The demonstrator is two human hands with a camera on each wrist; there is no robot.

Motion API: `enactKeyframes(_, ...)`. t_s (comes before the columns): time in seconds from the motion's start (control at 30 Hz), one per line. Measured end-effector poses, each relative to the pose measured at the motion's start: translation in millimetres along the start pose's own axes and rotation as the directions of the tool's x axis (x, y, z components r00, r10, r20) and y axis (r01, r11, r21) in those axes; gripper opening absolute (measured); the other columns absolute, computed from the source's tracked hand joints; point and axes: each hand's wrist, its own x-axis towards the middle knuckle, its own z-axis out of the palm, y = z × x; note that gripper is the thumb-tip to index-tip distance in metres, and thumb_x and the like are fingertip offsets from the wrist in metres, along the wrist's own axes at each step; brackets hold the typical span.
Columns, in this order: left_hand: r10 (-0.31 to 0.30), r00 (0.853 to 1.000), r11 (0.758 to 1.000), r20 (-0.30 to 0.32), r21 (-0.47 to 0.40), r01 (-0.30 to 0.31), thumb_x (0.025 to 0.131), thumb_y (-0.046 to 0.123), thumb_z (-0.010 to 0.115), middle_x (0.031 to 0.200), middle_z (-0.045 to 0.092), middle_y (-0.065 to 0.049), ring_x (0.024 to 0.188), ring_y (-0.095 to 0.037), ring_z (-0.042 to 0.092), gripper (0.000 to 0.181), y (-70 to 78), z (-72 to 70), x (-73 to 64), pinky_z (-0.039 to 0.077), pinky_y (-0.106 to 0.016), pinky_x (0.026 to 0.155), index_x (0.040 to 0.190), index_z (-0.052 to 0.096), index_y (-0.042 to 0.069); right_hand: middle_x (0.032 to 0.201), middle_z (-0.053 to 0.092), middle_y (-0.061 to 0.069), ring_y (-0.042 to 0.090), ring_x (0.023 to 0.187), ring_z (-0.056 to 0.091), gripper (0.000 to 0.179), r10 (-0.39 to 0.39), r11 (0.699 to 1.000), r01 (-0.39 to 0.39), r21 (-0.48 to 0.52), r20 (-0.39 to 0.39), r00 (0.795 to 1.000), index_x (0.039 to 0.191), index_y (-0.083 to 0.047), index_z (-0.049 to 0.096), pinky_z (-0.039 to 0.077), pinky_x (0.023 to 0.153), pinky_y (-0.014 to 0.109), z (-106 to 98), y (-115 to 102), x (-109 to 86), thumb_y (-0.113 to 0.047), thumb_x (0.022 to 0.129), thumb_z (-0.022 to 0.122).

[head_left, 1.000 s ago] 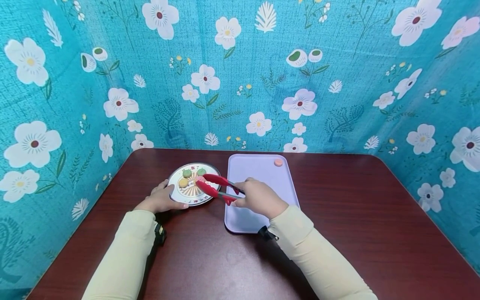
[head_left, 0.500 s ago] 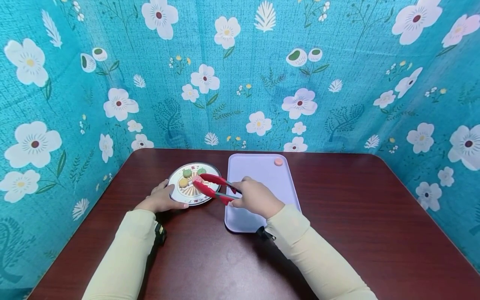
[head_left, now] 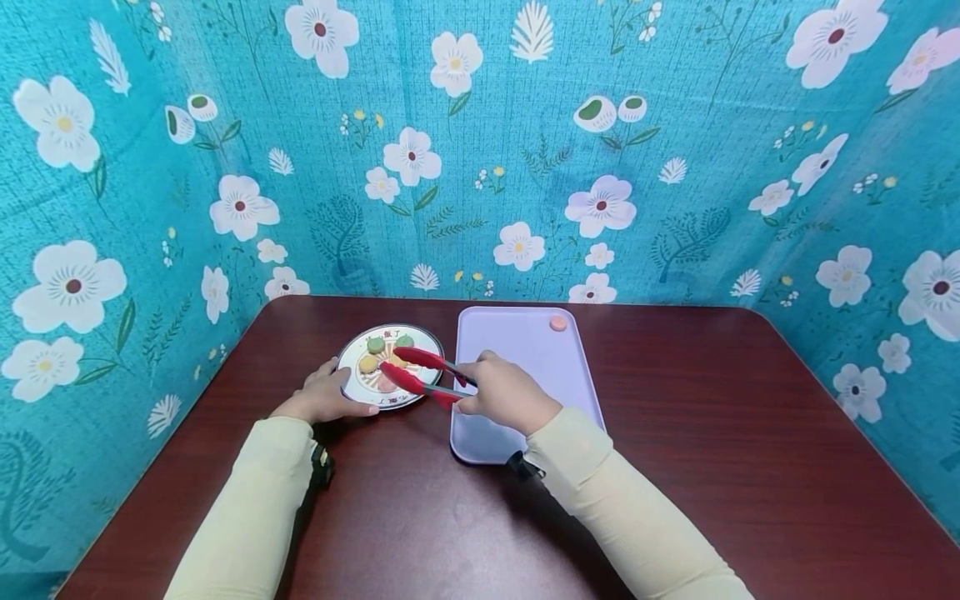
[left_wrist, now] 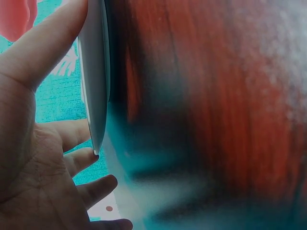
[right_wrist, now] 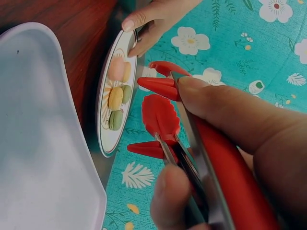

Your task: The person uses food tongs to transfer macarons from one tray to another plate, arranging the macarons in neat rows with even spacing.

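My left hand holds the left rim of a round white plate, its thumb along the near edge and the other fingers on the far side. Several macarons lie on the plate: a pink macaron near the front, a yellow macaron at left, another yellow macaron and two green ones, including a green macaron, behind. In my right hand are red-tipped tongs, gripped by the handles. Their tips stand apart above the plate, and the right wrist view shows nothing between them.
A lilac rectangular tray lies right of the plate, partly under my right hand. One pink macaron sits in its far right corner. The dark wooden table meets a flowered teal curtain behind and at the sides.
The pink macaron between the tong tips now lies on the plate, nearer the front. The tongs have let go of it, and my right hand has shifted slightly left. My left hand keeps its place.
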Motion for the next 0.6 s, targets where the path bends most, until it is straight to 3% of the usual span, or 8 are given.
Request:
enactKeyframes(0.3, -0.004, 1.0, 1.0, 0.0, -0.013, 0.004, 0.073, 0.044, 0.079, 0.15, 0.014, -0.031, 0.132, -0.05, 0.019, 0.105, -1.3, -0.6, 0.9, 0.043, -0.062, 0.095, 0.149, 0.025, -0.003, 0.092, 0.061, 0.007, 0.014, 0.076, 0.053, 0.05, -0.01, 1.0, 0.011, -0.022, 0.022, 1.0, 0.124, -0.008, 0.066, 0.046, 0.063, 0.028, 2, -4, 5.6, -0.026, 0.08, 0.08)
enactKeyframes(0.6, -0.018, 1.0, 1.0, 0.001, -0.016, 0.018, 0.073, 0.044, 0.079, 0.151, 0.013, -0.03, 0.132, -0.05, 0.019, 0.105, -0.2, -1.0, 0.1, 0.044, -0.061, 0.095, 0.15, 0.024, -0.002, 0.098, 0.06, 0.008, 0.015, 0.076, 0.055, 0.054, 0.033, 0.998, -0.028, -0.052, 0.093, 0.995, 0.127, -0.009, 0.065, 0.048, 0.064, 0.028, 7, -7, 12.0, -0.028, 0.079, 0.081)
